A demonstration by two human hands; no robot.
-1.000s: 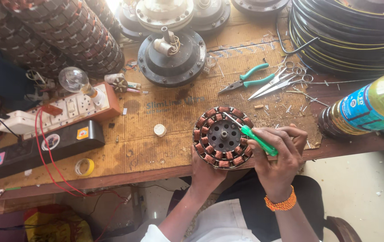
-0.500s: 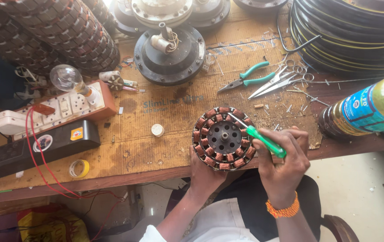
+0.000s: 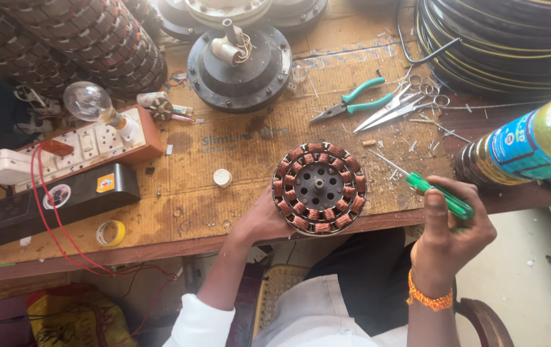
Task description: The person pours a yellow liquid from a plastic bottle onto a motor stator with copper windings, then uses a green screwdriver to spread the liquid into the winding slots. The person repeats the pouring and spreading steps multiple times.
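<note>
A round fan stator with copper-wound coils around a dark perforated hub rests at the near edge of the wooden bench. My left hand grips it from below and on its left side. My right hand holds a green-handled screwdriver to the right of the stator, with the metal tip pointing up-left and clear of the coils. An orange band circles my right wrist.
A dark fan motor housing stands behind the stator. Green-handled pliers and scissors lie to the right. A yellow oil bottle lies at the far right. A switchboard with bulb, tape roll and stacked stators are on the left.
My right hand has drawn the screwdriver out to the right, away from the stator's coils. My left hand still holds the stator in place.
</note>
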